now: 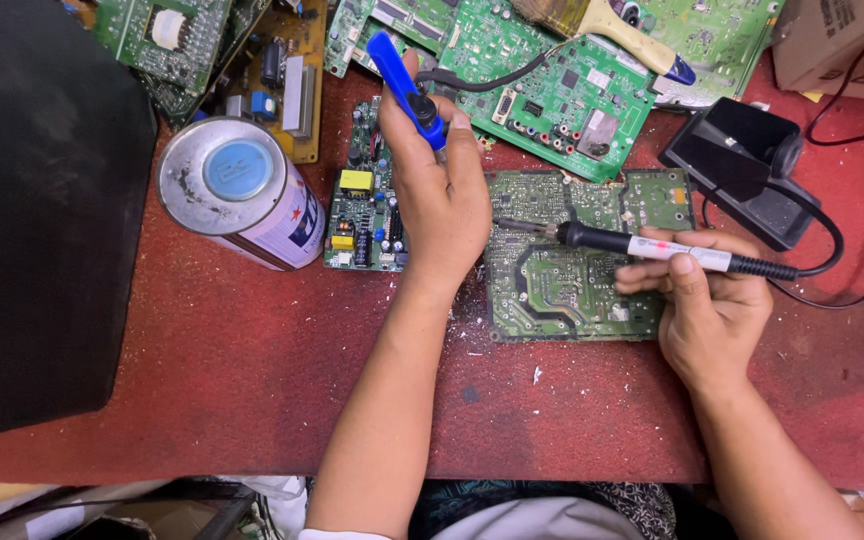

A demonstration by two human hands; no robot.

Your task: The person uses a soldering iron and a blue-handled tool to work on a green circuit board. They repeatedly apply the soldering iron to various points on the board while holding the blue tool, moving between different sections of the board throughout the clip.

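While the right hand [707, 300] grips a black pen-shaped soldering iron [652, 246] with fingers closed round its barrel, the metal tip lies over the upper left part of the green rectangular circuit board [572, 262], solder side up on the red worktop [202, 370]. The left hand [442, 190] is closed round a blue plastic desoldering pump [404, 88], its body pointing toward eleven o'clock. That board sits between both hands, at three o'clock of the left and nine o'clock of the right. As a judgement, the hot tip could slip and scorch nearby tracks or the left fingers, since they rest just beside it. A silver spray can [237, 190] lying at nine o'clock and the black cable [832, 250] at three o'clock could be knocked or snagged.
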